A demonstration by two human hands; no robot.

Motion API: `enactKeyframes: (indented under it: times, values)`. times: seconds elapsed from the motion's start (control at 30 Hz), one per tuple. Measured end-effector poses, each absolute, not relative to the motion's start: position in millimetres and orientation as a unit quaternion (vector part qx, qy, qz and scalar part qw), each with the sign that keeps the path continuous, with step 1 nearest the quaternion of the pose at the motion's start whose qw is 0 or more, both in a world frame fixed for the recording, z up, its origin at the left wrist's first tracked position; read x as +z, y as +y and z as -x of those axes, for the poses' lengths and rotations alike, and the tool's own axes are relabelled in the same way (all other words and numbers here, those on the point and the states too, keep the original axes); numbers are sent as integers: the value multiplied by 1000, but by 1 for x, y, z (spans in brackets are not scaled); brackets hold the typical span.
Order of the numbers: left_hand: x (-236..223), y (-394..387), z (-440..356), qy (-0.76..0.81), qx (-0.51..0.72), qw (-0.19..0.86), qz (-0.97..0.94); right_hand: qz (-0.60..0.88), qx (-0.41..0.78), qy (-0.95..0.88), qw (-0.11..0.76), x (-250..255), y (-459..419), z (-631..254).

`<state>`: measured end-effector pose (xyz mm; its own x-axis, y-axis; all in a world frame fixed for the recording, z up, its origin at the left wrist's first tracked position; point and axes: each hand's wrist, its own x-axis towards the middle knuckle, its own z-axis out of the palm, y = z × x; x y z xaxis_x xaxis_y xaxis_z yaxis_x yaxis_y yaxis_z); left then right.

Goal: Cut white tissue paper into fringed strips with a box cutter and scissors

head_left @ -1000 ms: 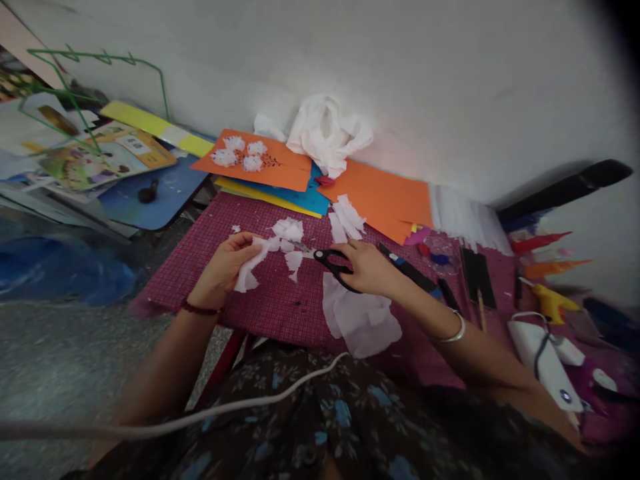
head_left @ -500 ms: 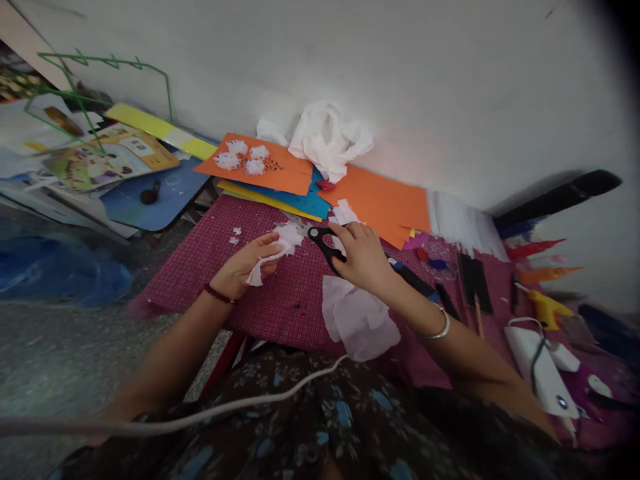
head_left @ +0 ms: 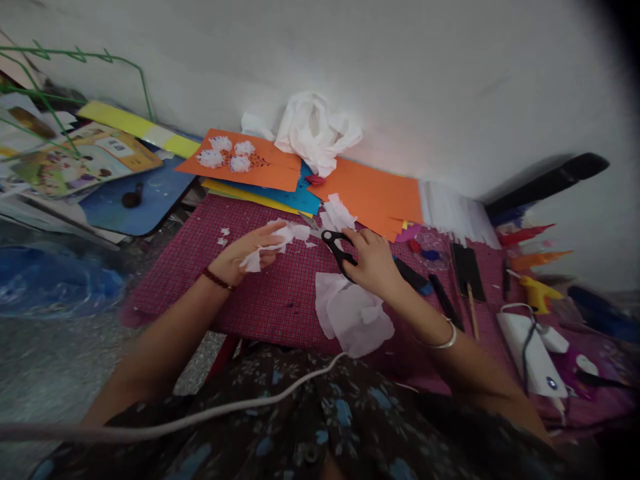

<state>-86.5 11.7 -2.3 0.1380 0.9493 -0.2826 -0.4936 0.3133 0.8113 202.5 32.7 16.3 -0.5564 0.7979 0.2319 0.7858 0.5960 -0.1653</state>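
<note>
My left hand (head_left: 247, 253) is closed on a crumpled piece of white tissue paper (head_left: 285, 237), its cut edge pointing right. In my right hand (head_left: 373, 260) is a pair of black-handled scissors (head_left: 337, 245), the fingers in and around its loops. The blades point up and left, just right of the tissue and apart from it. A small white scrap lies below the blade tips. Under my right wrist, several tissue paper pieces (head_left: 357, 320) lie on the checked cloth (head_left: 270, 300). Another tissue piece (head_left: 337, 212) lies beyond the scissors.
Orange sheets (head_left: 373, 193) lie along the wall, one bearing white tissue flowers (head_left: 240, 163). Behind them sits bunched white tissue (head_left: 317, 130). To the right are a yellow glue gun (head_left: 540, 293) and a white power strip (head_left: 533, 353). A white cable (head_left: 240, 403) crosses my lap.
The scissors have drawn back to the right, away from the tissue in my left hand. A small scrap now lies between them. The whole view has shifted slightly.
</note>
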Motion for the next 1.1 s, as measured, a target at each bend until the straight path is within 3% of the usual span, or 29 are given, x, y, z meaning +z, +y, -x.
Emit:
enactKeyframes:
  times: [0.1,0.3,0.47,0.6,0.7,0.83,1.1]
  values:
    - [-1,14,71,412,440,752,-267,428,24,-892,146,20,37,-195]
    - [-4,21,85,525,467,640,-310,462,49,-872,152,8,50,-227]
    - [1,8,95,602,513,444,-421,423,133,-892,85,-9,47,-262]
    - [14,-10,75,536,577,476,-392,390,141,-909,46,-5,40,-266]
    - [23,-20,58,503,590,503,-382,400,143,-898,110,8,37,-249]
    - [26,-30,47,488,603,508,-373,347,290,-849,274,24,29,-202]
    - [10,-43,53,478,603,465,-438,219,409,-824,324,30,27,-132]
